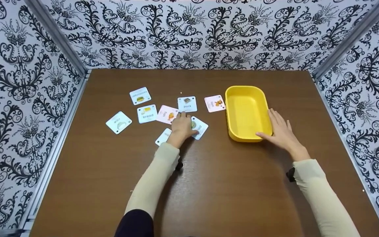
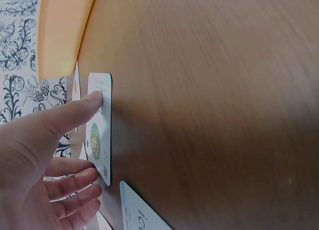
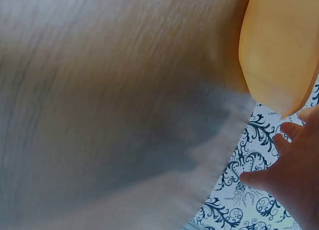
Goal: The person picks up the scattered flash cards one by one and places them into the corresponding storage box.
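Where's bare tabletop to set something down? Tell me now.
Bare: the wooden tabletop between the two pale sleeves, nearer than the yellow tray; also the far corner right of the tray. Crowded: around the left hand, where picture cards bunch.

Bare tabletop (image 1: pixel 235 184) is lying free btwn the 2 forearms (image 1: pixel 153 177), leaving a wide lane up to yellow tray (image 1: pixel 246 113). Tray is blocking R-ctr; R hand (image 1: pixel 283 131) is crowding its R side. Pink lion card (image 1: pixel 214 103) is sitting right by tray's L wall, closing that gap. L hand (image 1: pixel 182 126) is obstructing front approach to mid cards (image 1: pixel 187 106). Narrow strip is running free along back wall (image 1: pixel 189 39).
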Action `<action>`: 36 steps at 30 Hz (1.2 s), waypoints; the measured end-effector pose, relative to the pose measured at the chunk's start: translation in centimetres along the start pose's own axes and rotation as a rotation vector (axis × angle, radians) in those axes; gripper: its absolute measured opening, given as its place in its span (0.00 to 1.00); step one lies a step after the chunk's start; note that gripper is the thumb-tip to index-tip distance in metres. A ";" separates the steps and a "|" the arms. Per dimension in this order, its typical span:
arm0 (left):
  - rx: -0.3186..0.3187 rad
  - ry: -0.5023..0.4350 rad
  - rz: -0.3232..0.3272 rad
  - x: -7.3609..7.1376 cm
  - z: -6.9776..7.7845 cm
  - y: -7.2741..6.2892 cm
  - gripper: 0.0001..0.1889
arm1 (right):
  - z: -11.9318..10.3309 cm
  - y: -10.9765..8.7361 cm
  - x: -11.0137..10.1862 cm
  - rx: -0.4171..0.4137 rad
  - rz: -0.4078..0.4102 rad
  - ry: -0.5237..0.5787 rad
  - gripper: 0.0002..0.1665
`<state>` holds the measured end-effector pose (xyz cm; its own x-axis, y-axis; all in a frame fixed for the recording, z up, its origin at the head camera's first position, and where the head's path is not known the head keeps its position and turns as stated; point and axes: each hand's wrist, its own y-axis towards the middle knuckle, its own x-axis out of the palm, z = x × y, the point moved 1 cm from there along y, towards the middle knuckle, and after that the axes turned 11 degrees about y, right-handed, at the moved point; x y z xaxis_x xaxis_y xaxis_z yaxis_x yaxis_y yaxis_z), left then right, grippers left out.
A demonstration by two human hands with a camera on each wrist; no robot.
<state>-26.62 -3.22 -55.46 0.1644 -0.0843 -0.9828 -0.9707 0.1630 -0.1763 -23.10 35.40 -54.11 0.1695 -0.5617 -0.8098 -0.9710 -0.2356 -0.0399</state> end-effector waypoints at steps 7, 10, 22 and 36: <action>-0.002 -0.014 -0.010 0.1 0.4 0.1 0.43 | 0.4 -0.4 0.2 0.012 -0.006 0.006 0.63; -0.003 -0.052 0.007 0.4 0.4 0.2 0.43 | 0.4 -0.5 0.2 0.015 -0.013 0.006 0.62; 0.037 -0.151 0.141 0.1 0.6 0.5 0.26 | 0.3 -0.8 0.4 0.025 -0.026 0.026 0.65; 0.070 -0.324 0.157 -2.8 0.3 0.9 0.20 | 0.0 -0.7 0.7 0.022 -0.027 -0.003 0.68</action>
<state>-27.88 -2.52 -52.86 0.0723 0.2609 -0.9627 -0.9761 0.2168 -0.0145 -22.35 35.18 -54.62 0.1952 -0.5532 -0.8098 -0.9696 -0.2333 -0.0743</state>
